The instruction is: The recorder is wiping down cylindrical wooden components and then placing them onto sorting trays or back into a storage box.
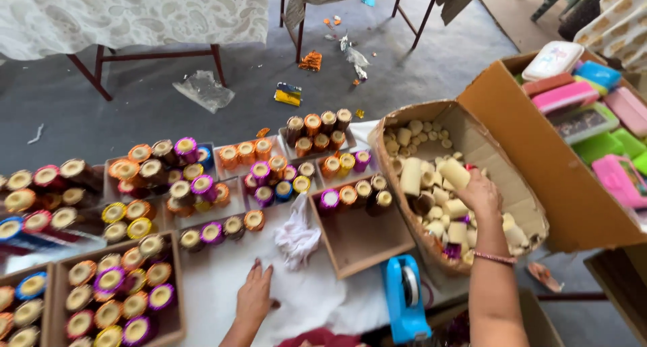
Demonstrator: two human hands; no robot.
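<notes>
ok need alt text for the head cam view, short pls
A person's right hand reaches into a cardboard box of plain cream rolls, while the left hand rests flat on a white table beside trays of colourful spools.

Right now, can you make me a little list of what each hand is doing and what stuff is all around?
left hand: flat on the white cloth, holding nothing
right hand: reaching into the cardboard box, fingers on a cream roll
box contents: many plain cream rolls
table: trays of colourful thread spools
near front edge: blue tape dispenser
far right: box of pink, green and blue cases
</notes>
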